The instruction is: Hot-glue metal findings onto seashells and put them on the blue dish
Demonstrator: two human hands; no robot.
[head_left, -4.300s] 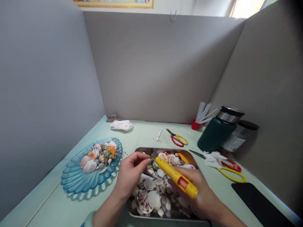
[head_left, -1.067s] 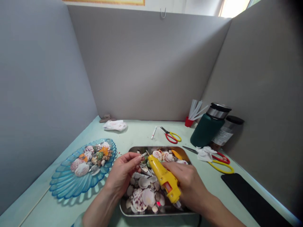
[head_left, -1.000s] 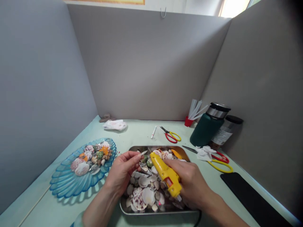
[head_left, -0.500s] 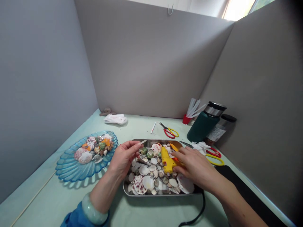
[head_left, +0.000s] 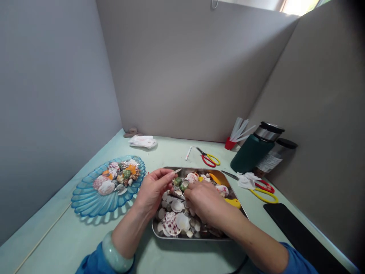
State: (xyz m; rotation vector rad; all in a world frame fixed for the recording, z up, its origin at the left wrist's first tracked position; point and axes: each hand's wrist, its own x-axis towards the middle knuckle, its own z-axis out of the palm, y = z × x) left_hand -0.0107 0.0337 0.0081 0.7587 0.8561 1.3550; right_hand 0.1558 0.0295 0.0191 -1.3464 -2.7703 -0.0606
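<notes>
My left hand pinches a small slender pale shell between thumb and forefinger, above the left rim of a metal tray. Mixed shells fill this tray, among them a maroon-speckled scallop shell and green snail shells. Over the middle of the tray my right hand reaches down with its fingers curled together; the fingertips are hidden, so what they hold cannot be seen. Beneath that hand lies a yellow glue gun, mostly covered.
On the left stands a blue scalloped glass dish with a cluster of shells. Behind the tray lie scissors; more scissors with a white tissue are at right, near a green bottle and a red cup of glue sticks.
My right hand has moved left from the glue gun's handle, across it, down to the shells. The left hand keeps its pinch on the small shell. The view has shifted slightly.
</notes>
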